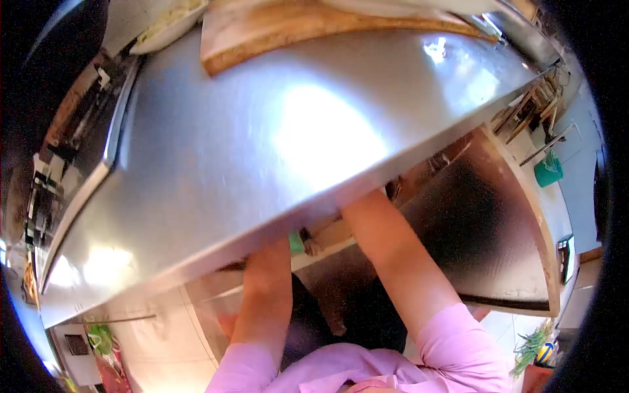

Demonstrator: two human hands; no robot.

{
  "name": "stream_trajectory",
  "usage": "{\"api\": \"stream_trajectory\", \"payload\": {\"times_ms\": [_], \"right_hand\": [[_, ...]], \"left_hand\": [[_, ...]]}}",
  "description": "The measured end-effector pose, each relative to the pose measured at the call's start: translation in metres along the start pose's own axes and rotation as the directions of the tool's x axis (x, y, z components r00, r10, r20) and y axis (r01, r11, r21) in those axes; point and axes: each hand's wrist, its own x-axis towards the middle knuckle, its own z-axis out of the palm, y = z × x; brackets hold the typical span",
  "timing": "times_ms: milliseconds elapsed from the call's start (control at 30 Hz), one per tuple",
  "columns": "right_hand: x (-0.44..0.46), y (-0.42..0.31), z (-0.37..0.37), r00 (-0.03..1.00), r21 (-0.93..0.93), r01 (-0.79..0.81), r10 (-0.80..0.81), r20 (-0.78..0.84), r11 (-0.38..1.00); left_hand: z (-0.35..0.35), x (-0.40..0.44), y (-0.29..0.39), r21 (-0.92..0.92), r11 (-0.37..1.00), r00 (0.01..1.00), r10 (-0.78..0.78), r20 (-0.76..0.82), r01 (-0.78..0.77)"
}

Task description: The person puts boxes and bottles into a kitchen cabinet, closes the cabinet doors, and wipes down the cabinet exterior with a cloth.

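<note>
Both forearms reach forward and under the front edge of a steel worktop (216, 164). My left forearm (267, 288) passes beneath the edge near the middle, and the worktop hides the hand. To its right, my right forearm (393, 255) also disappears under the edge, with that hand hidden too. Below the worktop is a shelf or frame with a pale edge (331, 252). Something small and green (296, 243) shows there beside my left forearm. What either hand touches or holds cannot be seen.
A thick wooden board (262, 33) lies on the far part of the worktop. A pale dish (171, 25) stands at the back left. A dark panel with a light frame (550, 262) is at the right. Beyond it is a green bucket (549, 169).
</note>
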Motion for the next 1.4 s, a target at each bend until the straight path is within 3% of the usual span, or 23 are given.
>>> {"api": "stream_trajectory", "payload": {"times_ms": [200, 500, 1400], "right_hand": [[-0.021, 0.004, -0.018, 0.999, 0.022, -0.022, 0.022, 0.035, 1.000], [0.025, -0.014, 0.028, 1.000, 0.004, -0.012, 0.012, -0.004, 1.000], [-0.015, -0.031, -0.012, 0.999, 0.031, 0.000, -0.001, 0.037, 1.000]], "left_hand": [[0.001, -0.007, -0.006, -0.008, 1.000, 1.000, -0.026, -0.009, 0.026], [-0.009, -0.001, -0.009, -0.054, 0.997, 0.999, -0.050, -0.018, 0.049], [0.002, -0.018, -0.004, -0.115, 0.989, 0.994, -0.096, -0.049, 0.090]]}}
